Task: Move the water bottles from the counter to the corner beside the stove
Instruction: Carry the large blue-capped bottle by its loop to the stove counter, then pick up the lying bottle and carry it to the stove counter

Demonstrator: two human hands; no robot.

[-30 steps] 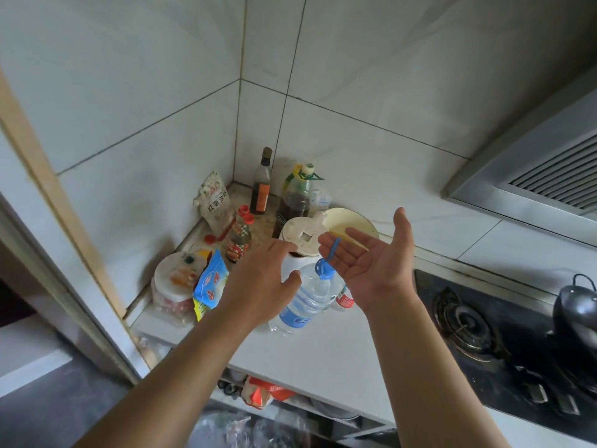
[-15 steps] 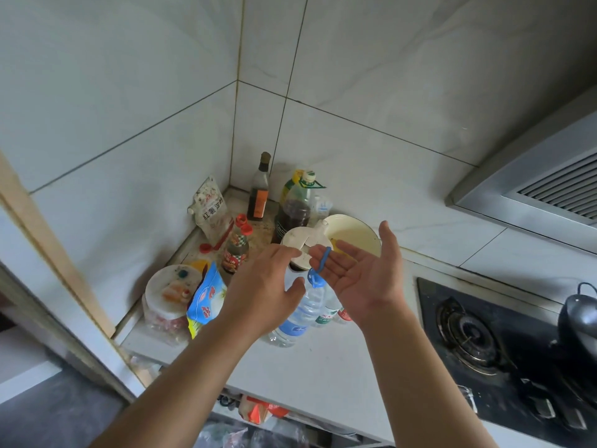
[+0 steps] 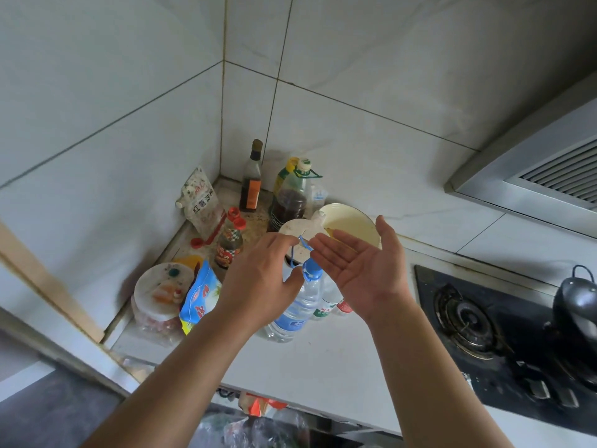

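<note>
Gripping by the blue loop (image 3: 295, 253) seems wisest — water bottle (image 3: 298, 305) looks full, heavy, slick; left hand (image 3: 258, 282) perhaps pinches it, right hand (image 3: 361, 270) fingers spread.

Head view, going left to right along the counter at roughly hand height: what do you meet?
White-lidded jar → blue snack bag → left hand → blue-capped water bottle → right hand → stove burner → black kettle.

White tiled walls (image 3: 371, 76) (grey floor (image 3: 48, 412)).
</note>
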